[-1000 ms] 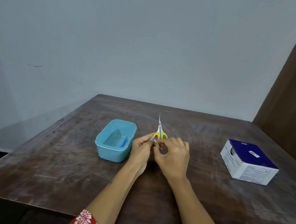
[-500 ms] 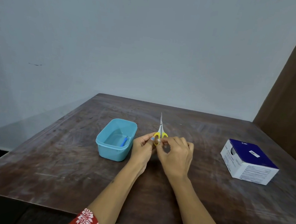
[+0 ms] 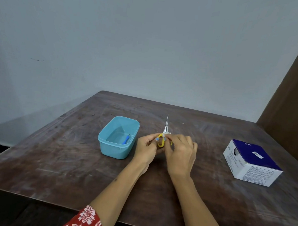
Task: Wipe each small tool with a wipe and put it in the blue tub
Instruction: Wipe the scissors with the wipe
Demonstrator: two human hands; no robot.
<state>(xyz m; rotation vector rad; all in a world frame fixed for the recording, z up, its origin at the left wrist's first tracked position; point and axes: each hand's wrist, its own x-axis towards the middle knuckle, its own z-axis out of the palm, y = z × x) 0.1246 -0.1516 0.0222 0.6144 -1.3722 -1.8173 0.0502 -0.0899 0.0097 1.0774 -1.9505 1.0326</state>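
Note:
Small scissors [image 3: 166, 126] with yellow handles and thin steel blades point away from me at the table's middle. My left hand [image 3: 145, 148] pinches one yellow handle loop. My right hand [image 3: 180, 152] pinches a small white wipe [image 3: 166, 135] against the scissors just above the handles. The blue tub [image 3: 107, 148] stands just left of my hands, and a small blue-handled tool [image 3: 126, 139] lies inside it.
A white and dark blue cardboard box [image 3: 251, 162] sits on the right of the dark wooden table [image 3: 54, 159]. A grey wall rises behind, and a brown panel stands at the far right.
Both hands have lifted the scissors slightly and the yellow handle loop now shows more between them. The right hand's fingers have shifted up to the base of the blades.

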